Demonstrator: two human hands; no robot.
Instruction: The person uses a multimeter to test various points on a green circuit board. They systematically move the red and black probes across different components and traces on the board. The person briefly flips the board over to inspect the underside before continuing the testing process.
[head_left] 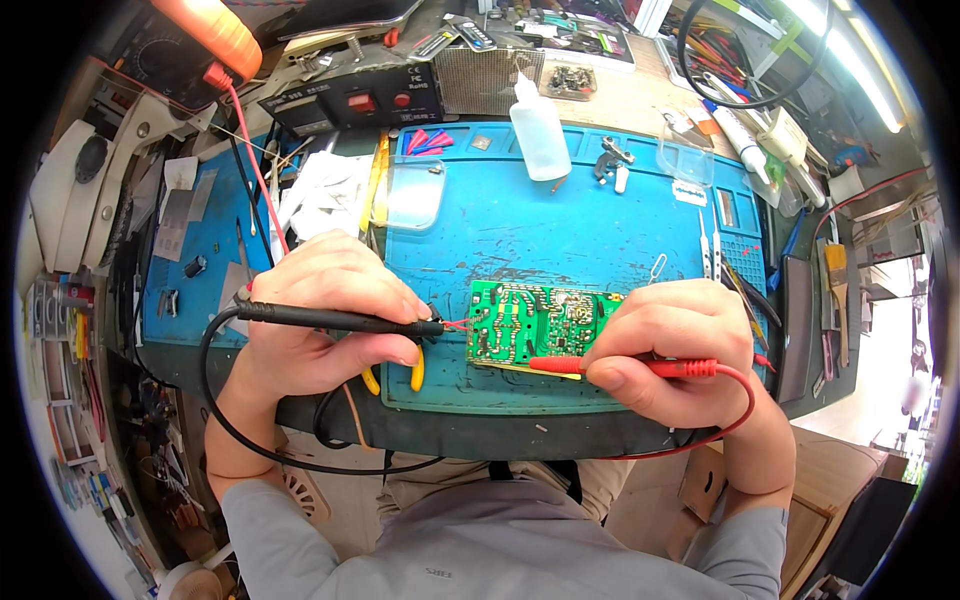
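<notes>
A green circuit board [545, 325] lies solder side up near the front of the blue work mat [450, 230]. My left hand [325, 310] is closed on a black multimeter probe [330, 317], its tip pointing right to thin wires at the board's left edge. Whether that tip touches metal is too small to tell. In my right hand [680, 345] a red multimeter probe [560, 364] is pinched, lying low across the board's front right part and pointing left. Yellow-handled pliers [417, 368] rest beneath my left hand, partly hidden by it.
An orange and black multimeter [190, 50] stands at the far left. Behind the mat's middle are a white squeeze bottle [538, 130], a clear plastic lid [415, 192] and a black power unit [355, 100]. Tweezers [710, 245] lie on the right. Both probe cables loop near my forearms.
</notes>
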